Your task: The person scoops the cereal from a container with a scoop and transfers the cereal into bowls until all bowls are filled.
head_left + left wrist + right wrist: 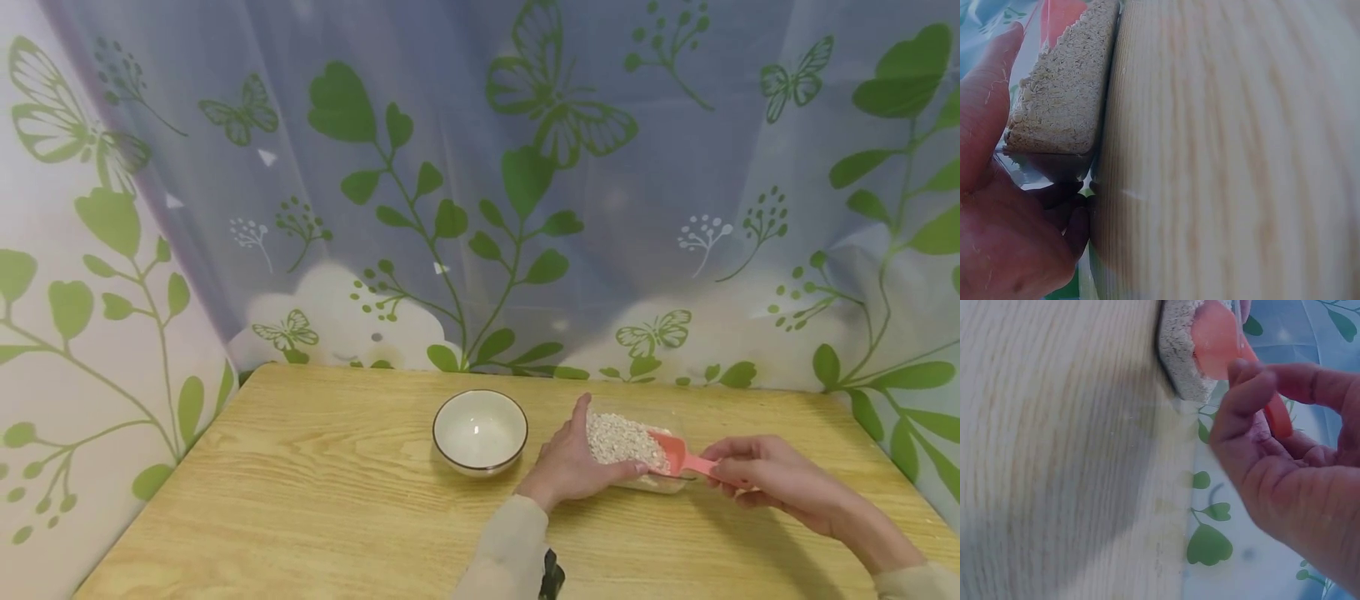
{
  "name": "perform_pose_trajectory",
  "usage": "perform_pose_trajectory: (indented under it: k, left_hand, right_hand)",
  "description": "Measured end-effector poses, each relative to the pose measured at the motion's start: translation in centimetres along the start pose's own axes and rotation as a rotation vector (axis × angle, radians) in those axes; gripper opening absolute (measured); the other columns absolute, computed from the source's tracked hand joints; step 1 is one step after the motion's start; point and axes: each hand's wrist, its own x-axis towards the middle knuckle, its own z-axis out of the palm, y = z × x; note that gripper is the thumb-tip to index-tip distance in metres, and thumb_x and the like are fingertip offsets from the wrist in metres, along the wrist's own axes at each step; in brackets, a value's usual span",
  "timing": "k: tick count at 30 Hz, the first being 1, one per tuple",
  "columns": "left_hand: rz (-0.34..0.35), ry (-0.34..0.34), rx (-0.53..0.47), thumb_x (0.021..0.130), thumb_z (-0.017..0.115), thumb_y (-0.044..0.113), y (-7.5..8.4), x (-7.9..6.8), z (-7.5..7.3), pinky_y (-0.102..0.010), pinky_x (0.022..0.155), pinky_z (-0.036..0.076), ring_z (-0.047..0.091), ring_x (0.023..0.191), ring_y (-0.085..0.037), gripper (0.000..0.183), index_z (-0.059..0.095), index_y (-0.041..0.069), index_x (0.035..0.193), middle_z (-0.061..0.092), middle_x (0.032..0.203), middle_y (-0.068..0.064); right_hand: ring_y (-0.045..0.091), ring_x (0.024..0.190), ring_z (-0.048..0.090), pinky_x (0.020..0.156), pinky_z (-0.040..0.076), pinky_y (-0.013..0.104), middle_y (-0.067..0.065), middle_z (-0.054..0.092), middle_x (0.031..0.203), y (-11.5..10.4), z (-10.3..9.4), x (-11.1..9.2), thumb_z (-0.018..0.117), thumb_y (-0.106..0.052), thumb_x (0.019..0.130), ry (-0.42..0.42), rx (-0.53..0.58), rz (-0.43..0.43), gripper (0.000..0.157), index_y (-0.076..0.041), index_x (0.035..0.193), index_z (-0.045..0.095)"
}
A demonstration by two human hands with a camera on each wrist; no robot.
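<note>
From the head, looked forward and down, far enough back to take in the wooden table (300,500) across the lower frame and the printed cloth (420,50) above. From the left wrist, looked from very near past the left hand (566,462) at the left edge, turned sideways, with the table over the right of the frame and the clear container (652,485) at upper left. From the right wrist, looked equally close past the right hand (787,479) at right, also sideways, with the table at left and the container at top centre. Shared container and pink scoop (675,454) among all three views.
</note>
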Motion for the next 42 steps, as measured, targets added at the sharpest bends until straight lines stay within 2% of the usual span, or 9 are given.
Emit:
perform_pose_trajectory:
  k: [7, 16, 20, 31, 42]
  left_hand:
    - [-0.001, -0.004, 0.001, 0.077, 0.08, 0.066, 0.1, 0.0, -0.1, -0.06, 0.116, 0.041, 0.043, 0.147, -0.039, 0.118, 0.007, 0.038, 0.164, 0.04, 0.164, -0.01]
    - [-0.003, 0.0, 0.012, 0.076, 0.08, 0.068, 0.1, -0.1, -0.2, -0.061, 0.116, 0.04, 0.043, 0.146, -0.041, 0.119, 0.006, 0.039, 0.164, 0.04, 0.164, -0.01]
    - [-0.006, 0.002, 0.02, 0.076, 0.079, 0.069, 0.0, 0.0, -0.1, -0.059, 0.115, 0.042, 0.045, 0.146, -0.039, 0.118, 0.006, 0.039, 0.164, 0.042, 0.163, -0.01]
    - [-0.003, -0.004, 0.005, 0.076, 0.08, 0.067, 0.0, 0.0, -0.1, -0.059, 0.116, 0.041, 0.043, 0.146, -0.039, 0.118, 0.005, 0.041, 0.164, 0.04, 0.164, -0.008]
    - [0.003, -0.02, 0.013, 0.077, 0.079, 0.068, -0.1, 0.0, -0.3, -0.059, 0.116, 0.041, 0.043, 0.147, -0.038, 0.118, 0.005, 0.039, 0.164, 0.039, 0.164, -0.009]
  right_hand:
    - [0.011, 0.081, 0.056, 0.071, 0.054, 0.028, 0.003, 0.069, 0.099, -0.2, -0.3, 0.0, 0.054, -0.014, 0.102, -0.006, 0.001, 0.004, 0.038, 0.011, 0.131, 0.054]
    - [0.007, 0.087, 0.066, 0.081, 0.06, 0.024, 0.004, 0.072, 0.104, 0.5, 0.0, 0.0, 0.049, -0.008, 0.104, -0.059, 0.126, -0.036, 0.043, 0.021, 0.135, 0.045]
    - [0.006, 0.087, 0.067, 0.082, 0.061, 0.024, 0.003, 0.072, 0.104, 0.8, -0.2, -0.1, 0.049, -0.009, 0.105, -0.071, 0.168, -0.025, 0.043, 0.021, 0.137, 0.045]
    - [0.007, 0.089, 0.068, 0.082, 0.06, 0.023, 0.002, 0.074, 0.105, 0.6, -0.8, -0.3, 0.052, -0.01, 0.106, -0.089, 0.248, -0.025, 0.034, 0.009, 0.133, 0.055]
    - [0.008, 0.088, 0.068, 0.081, 0.06, 0.022, 0.003, 0.072, 0.103, -0.1, -0.7, -0.4, 0.052, -0.007, 0.105, -0.063, 0.283, -0.047, 0.034, 0.01, 0.134, 0.054]
